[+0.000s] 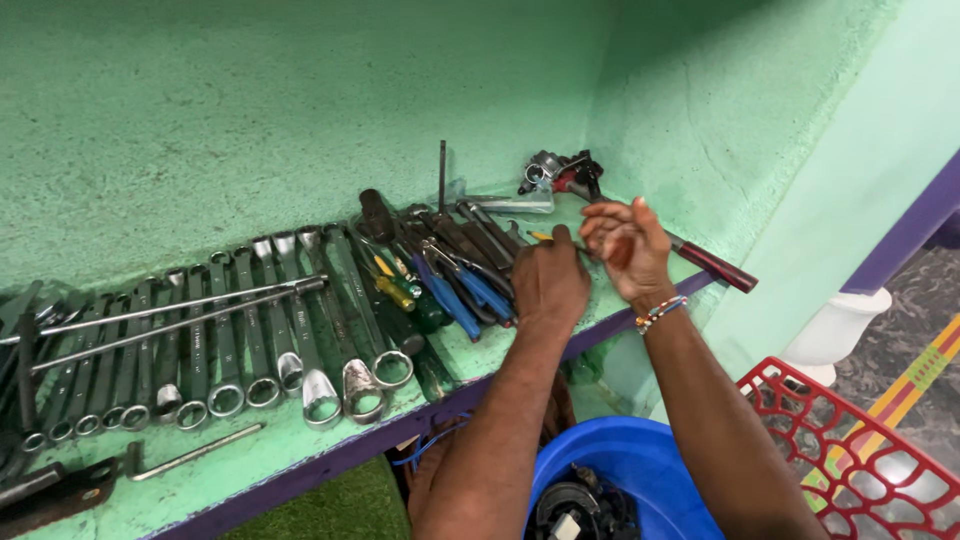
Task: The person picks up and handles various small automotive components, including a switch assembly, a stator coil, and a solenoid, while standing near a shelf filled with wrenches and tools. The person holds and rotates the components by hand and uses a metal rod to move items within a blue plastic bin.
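Observation:
My left hand (549,283) rests knuckles-up on the green shelf (290,452), its fingers curled around something I cannot make out, beside blue-handled pliers (470,293). My right hand (628,247), with a beaded bracelet at the wrist, hovers just right of it, fingers bent and close to the left hand's fingertips. A thin yellow-tipped tool (541,236) lies just behind the hands. A dark red-handled tool (712,264) sticks out past the shelf's right edge.
A long row of combination wrenches (255,345) fills the shelf's left part, with two long rods across them. Screwdrivers and pliers sit in the middle. A metal part (558,172) lies in the corner. Below are a blue bucket (640,470) and a red plastic basket (850,450).

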